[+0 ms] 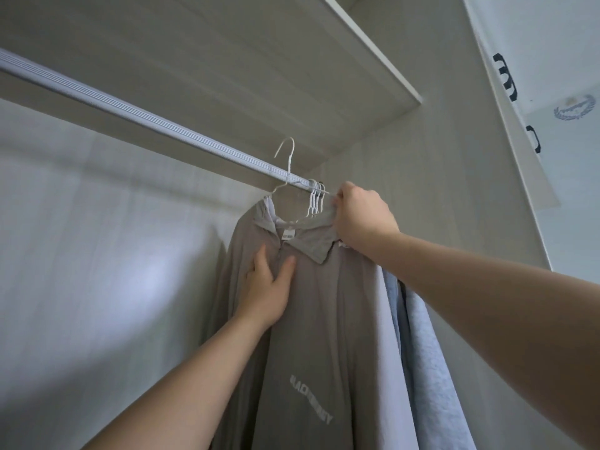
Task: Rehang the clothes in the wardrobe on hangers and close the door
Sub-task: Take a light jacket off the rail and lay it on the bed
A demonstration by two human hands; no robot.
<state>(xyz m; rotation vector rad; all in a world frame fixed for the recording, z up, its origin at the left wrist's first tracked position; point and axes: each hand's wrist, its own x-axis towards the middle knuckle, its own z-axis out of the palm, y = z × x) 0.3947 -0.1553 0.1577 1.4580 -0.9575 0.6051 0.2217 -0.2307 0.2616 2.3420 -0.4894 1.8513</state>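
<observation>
Just under the wardrobe rail (162, 125), a soft, light grey shirt (324, 319) droops from a thin white hanger (287, 164). The left hand (268, 290) lies flat on its chest, fingers spread. The right hand (362, 219) pinches its shoulder, perhaps the hanger's end too, likely the firmest hold.

A round, leaf-patterned disc (574, 107) sits far right; the pale white ceiling (552, 30) spreads around it.

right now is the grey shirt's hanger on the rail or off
Off, it seems: the hanger's hook pokes up above the rail, not wrapped over it like the hooks beside it.
</observation>
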